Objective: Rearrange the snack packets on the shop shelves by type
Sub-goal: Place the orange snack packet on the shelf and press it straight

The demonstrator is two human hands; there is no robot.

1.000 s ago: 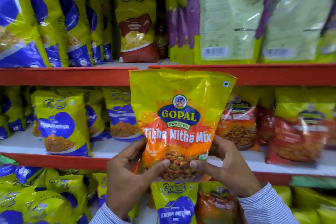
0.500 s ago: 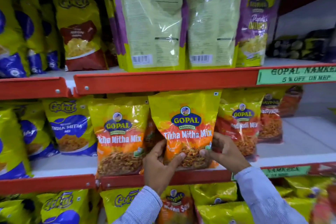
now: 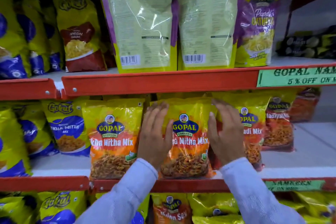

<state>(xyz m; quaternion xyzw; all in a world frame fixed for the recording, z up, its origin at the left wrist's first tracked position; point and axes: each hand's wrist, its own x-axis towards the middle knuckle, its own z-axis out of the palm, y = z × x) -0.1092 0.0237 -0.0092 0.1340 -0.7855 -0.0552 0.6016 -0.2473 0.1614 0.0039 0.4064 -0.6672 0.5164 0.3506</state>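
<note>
In the middle of the frame, an orange and yellow snack packet [image 3: 187, 143] stands upright on the middle shelf [image 3: 181, 184], just beside a matching packet [image 3: 112, 140] to its left. The left hand [image 3: 154, 136] lies flat against the packet's left edge with fingers spread wide; the right hand [image 3: 224, 132] presses its right edge, also wide, gripping nothing. Blue and yellow packets [image 3: 67, 129] fill the left of the frame. Two large pale green bags [image 3: 143, 20] stand on the upper shelf.
</note>
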